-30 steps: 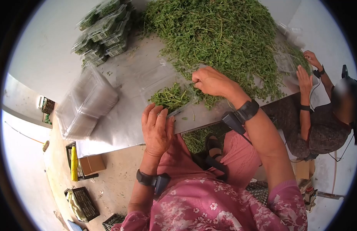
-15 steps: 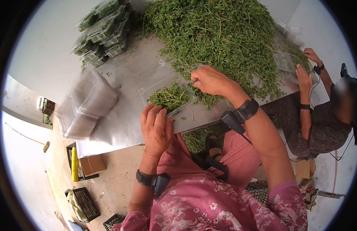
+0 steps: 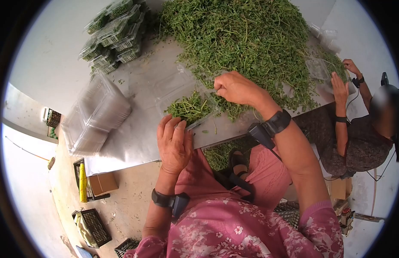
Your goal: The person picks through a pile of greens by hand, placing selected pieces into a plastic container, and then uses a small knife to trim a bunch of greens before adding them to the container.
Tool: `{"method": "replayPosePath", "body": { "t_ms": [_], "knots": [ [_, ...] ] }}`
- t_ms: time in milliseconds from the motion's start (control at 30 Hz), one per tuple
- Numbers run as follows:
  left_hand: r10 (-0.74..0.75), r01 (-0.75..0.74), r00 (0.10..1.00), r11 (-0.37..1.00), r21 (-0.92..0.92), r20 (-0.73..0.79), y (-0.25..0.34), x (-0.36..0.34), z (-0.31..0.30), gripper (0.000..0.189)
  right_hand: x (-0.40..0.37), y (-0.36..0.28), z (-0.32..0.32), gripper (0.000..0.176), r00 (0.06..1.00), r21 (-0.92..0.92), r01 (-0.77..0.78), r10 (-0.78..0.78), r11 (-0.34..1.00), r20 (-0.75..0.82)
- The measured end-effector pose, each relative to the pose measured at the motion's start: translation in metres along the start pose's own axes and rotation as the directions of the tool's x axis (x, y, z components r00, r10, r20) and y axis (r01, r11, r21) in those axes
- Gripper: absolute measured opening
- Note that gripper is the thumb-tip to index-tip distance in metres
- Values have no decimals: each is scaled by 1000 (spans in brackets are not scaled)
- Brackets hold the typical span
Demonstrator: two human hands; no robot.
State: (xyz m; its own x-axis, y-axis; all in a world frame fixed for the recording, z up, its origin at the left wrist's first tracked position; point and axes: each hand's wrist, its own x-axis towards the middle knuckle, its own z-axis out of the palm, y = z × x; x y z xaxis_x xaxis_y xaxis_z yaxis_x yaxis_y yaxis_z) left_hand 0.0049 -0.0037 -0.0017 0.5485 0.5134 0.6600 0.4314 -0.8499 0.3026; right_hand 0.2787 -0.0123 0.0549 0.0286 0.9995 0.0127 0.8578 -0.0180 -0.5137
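An open clear plastic clamshell container (image 3: 198,124) lies near the table's front edge, its lid (image 3: 173,84) folded back toward the pile. Leafy green sprigs (image 3: 190,107) fill part of its base. At the container's near left corner, the bent fingers of my left hand (image 3: 174,144) grip the rim, with fingertips by the sprigs. My right hand (image 3: 240,89) is over the container's right side, at the edge of the large heap of greens (image 3: 238,38). Its fingers are curled in a pinch, and whatever they hold is hidden.
Nested empty clamshells (image 3: 96,114) stand at the left of the metal table (image 3: 135,142). Filled, closed boxes (image 3: 115,36) are stacked behind them. A co-worker's hands (image 3: 339,88) are at the right end, near another container (image 3: 317,69). Black crates (image 3: 94,228) sit on the floor.
My right hand has shifted very slightly, its fingers still curled. My left hand stays at the container's corner. The co-worker's far hand has moved a little lower in the view.
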Motion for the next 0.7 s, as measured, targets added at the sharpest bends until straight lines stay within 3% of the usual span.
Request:
{"method": "replayPosePath", "body": {
  "t_ms": [700],
  "knots": [
    [2, -2, 1000, 1000, -9, 3, 1, 2, -2, 31, -2, -6, 4, 13, 1000, -33, 7, -6, 999, 31]
  ]
}}
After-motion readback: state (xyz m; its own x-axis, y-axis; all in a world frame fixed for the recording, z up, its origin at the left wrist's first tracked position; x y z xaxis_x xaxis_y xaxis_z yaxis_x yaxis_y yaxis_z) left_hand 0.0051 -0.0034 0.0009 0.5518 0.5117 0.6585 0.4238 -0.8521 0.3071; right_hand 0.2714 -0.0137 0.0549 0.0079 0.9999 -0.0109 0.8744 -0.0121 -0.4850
